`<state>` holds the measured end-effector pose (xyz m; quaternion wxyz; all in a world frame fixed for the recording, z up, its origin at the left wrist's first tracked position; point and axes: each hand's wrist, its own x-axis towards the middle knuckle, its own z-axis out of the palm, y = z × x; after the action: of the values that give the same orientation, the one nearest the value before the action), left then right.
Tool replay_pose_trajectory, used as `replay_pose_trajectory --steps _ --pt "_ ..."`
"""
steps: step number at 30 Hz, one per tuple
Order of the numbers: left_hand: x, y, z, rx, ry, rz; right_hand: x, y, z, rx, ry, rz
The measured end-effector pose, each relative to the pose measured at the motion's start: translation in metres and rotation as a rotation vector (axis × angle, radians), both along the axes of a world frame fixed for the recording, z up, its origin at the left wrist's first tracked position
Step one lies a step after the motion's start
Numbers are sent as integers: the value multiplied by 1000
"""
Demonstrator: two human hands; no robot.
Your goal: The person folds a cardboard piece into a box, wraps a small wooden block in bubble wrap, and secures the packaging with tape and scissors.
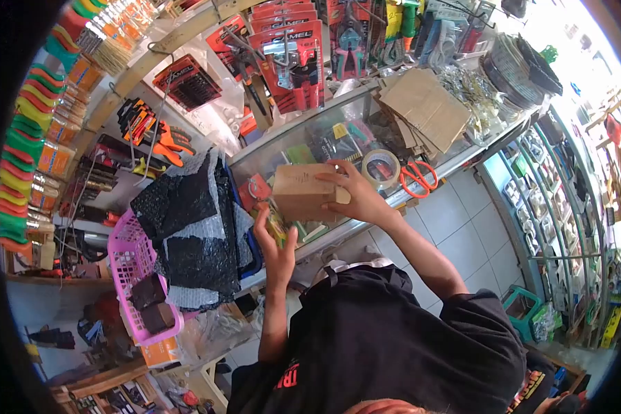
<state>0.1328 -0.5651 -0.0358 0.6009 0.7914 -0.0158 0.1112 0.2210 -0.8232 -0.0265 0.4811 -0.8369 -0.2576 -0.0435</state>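
1. Shirt (393, 345): black tee, loose cut, creased across the body.
2. Right sleeve (486, 321): short, same black, wide opening, ends around the elbow.
3. Left sleeve (245, 379): black too, only partly in view.
4. Chest print (288, 375): red block letters, full wording unreadable.
5. Left hand (277, 252), right hand (352, 192): both bare, forearms too. Small pale glint on a right finger; can't confirm a ring.

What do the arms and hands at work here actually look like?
They're a person's: the left hand and right hand are ungloved, with no cables visible. The forearms are bare below the short, loose sleeves of a black T-shirt, which bears red lettering.
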Motion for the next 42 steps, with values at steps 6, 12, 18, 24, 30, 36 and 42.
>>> replay_pose_trajectory --steps 6,12,18,24,30,36,42 --pt "20 -19 -11 -419 309 95 1 -21 24 227 90 -13" --pt "11 -26 -26 -1088 229 -125 -5 -39 28 253 106 88" --pt "-7 -35 -37 -1166 238 -43 4 -44 15 135 11 178" --pt "-23 -26 -55 -1078 288 -46 18 -44 27 28 -1 406" --pt "-34 -28 -74 -774 204 148 24 -40 30 -48 -111 445" --pt "-25 -32 -51 -1063 404 97 26 -30 19 -91 -105 373" --pt "-16 -37 -26 -1013 439 120 24 -23 18 -78 -125 353"
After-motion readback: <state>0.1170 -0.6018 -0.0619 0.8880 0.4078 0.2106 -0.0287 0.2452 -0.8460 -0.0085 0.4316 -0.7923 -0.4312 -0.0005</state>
